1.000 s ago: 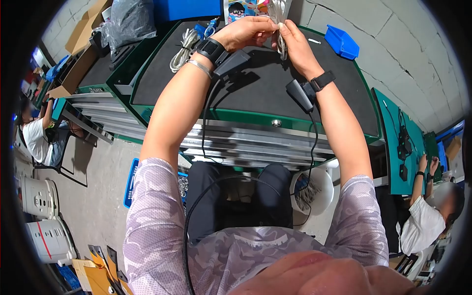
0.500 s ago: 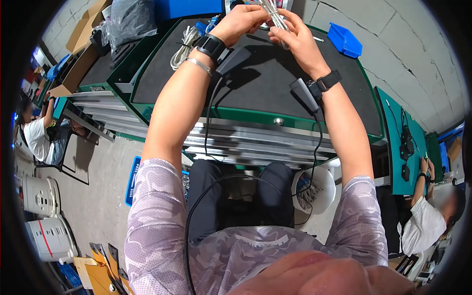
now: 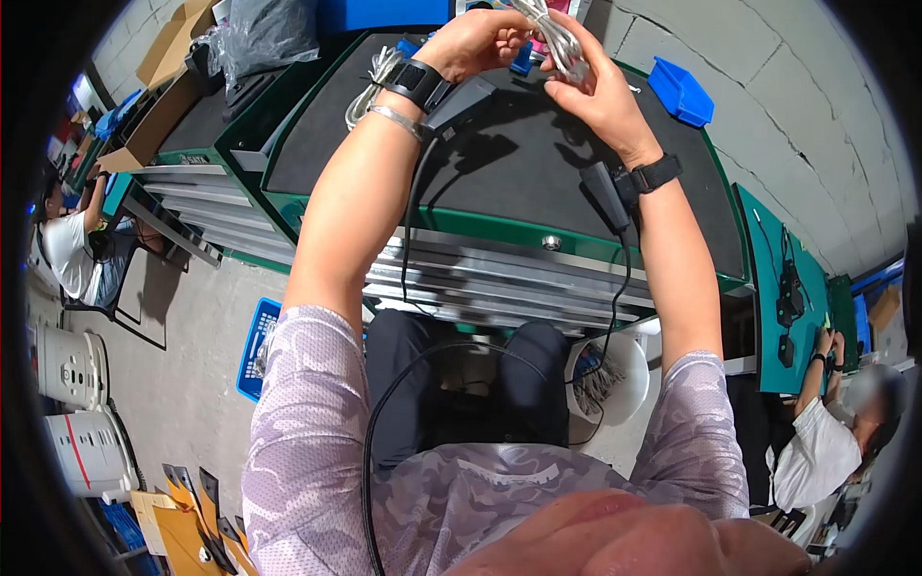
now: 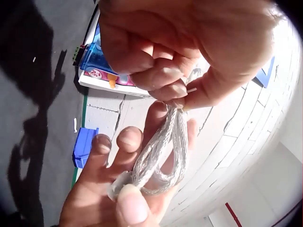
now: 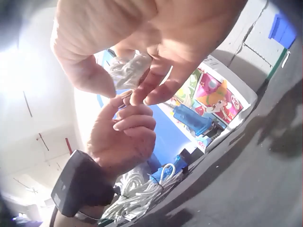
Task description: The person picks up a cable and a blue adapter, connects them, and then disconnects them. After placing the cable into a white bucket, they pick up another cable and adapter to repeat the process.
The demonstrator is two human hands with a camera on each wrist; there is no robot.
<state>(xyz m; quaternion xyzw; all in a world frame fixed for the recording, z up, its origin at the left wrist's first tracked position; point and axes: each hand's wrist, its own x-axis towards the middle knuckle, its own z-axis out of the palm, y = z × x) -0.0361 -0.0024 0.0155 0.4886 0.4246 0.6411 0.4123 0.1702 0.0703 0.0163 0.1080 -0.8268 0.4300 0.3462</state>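
A coiled bundle of silvery braided cable point(image 4: 163, 151) is held up over the bench mat between both hands. My right hand point(image 3: 607, 101) holds its loop, with the thumb pressed on a clear piece at the loop's lower end and the fingers behind. My left hand point(image 3: 473, 46) pinches the bundle's narrow part between thumb and fingertips, its other fingers curled. Beside the pinch a thin white end point(image 4: 191, 90) sticks out. Near my left wrist, a second coil of white cable point(image 5: 137, 194) with blue connectors lies on the mat.
A blue connector piece point(image 5: 191, 120) is by a colourfully printed pack point(image 5: 220, 97) at the back. A blue bin point(image 3: 682, 91) stands at the mat's right edge. Below are a white bucket point(image 3: 634, 379) and a blue basket point(image 3: 254, 350). Another person point(image 3: 826, 442) works at the right.
The bundle has gone from hanging nearly upright to tilted. My right hand has moved right, its fingers more spread around the loop. My left hand stays near the bundle, fingers more curled.
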